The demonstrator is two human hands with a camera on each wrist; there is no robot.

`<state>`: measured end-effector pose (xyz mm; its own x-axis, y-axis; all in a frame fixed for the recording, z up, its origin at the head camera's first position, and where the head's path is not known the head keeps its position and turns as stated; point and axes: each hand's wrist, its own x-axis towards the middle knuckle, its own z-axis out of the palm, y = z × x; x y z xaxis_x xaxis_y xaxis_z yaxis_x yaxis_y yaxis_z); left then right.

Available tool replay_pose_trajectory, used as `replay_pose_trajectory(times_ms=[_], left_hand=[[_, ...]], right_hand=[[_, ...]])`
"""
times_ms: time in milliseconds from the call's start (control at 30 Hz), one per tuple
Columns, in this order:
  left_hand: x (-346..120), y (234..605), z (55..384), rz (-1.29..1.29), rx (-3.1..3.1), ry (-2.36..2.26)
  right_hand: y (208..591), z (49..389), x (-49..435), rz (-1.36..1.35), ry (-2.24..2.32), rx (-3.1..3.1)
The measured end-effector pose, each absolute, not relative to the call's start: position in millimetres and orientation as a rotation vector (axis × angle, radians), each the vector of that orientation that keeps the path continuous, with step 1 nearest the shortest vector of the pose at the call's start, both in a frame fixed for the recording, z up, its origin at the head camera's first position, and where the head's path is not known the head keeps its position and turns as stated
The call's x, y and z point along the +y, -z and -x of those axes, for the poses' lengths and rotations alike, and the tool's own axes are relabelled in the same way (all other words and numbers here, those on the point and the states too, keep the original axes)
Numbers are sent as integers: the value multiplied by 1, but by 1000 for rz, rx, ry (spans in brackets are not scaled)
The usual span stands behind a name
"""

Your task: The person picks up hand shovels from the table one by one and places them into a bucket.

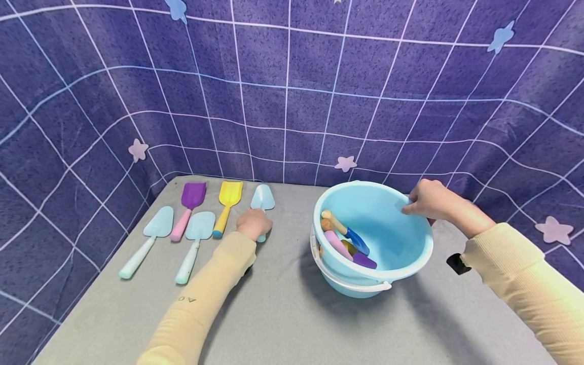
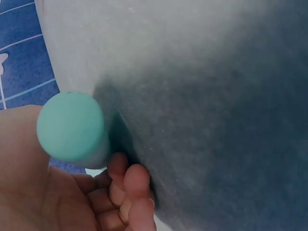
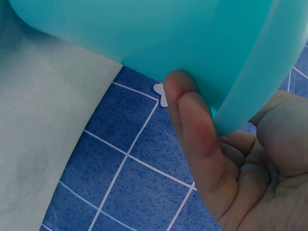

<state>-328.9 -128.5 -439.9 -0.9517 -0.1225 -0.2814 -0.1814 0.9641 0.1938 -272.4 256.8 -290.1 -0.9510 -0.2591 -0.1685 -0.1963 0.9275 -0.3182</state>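
Observation:
In the head view my left hand (image 1: 254,224) grips the handle of a light blue toy shovel (image 1: 262,196), the rightmost of those laid out on the left. Its rounded mint handle end (image 2: 71,126) shows in the left wrist view between thumb and curled fingers. My right hand (image 1: 431,199) pinches the rim of a light blue bucket (image 1: 392,228), thumb inside, fingers along the outer wall. The bucket tilts on the surface. Inside it lie a blue shovel (image 1: 357,241) with a beige handle and a pink-handled purple shovel (image 1: 364,260); other pieces are partly hidden.
Left of my left hand lie a yellow shovel (image 1: 230,192), a purple shovel (image 1: 193,193) with pink handle, and two light blue trowels (image 1: 201,225) on the grey surface (image 1: 283,304). A purple gridded curtain (image 1: 292,91) hangs behind. The bucket's white handle (image 1: 347,284) hangs down.

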Motion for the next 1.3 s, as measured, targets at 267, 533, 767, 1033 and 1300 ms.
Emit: replay_pose_trajectory(times_ms=[267, 533, 767, 1033, 1300], left_hand=[[-126, 436, 328, 221, 2818, -337], [-131, 426, 332, 226, 2793, -394], [-134, 417, 332, 192, 2814, -348], [-135, 409, 331, 240, 2798, -347], [-143, 402, 333, 209, 2807, -276]], right_hand=[[288, 272, 257, 350, 445, 2872], [288, 273, 255, 346, 425, 2871], [289, 273, 256, 343, 432, 2876], [289, 273, 255, 335, 425, 2869], [289, 273, 256, 336, 422, 2874]])
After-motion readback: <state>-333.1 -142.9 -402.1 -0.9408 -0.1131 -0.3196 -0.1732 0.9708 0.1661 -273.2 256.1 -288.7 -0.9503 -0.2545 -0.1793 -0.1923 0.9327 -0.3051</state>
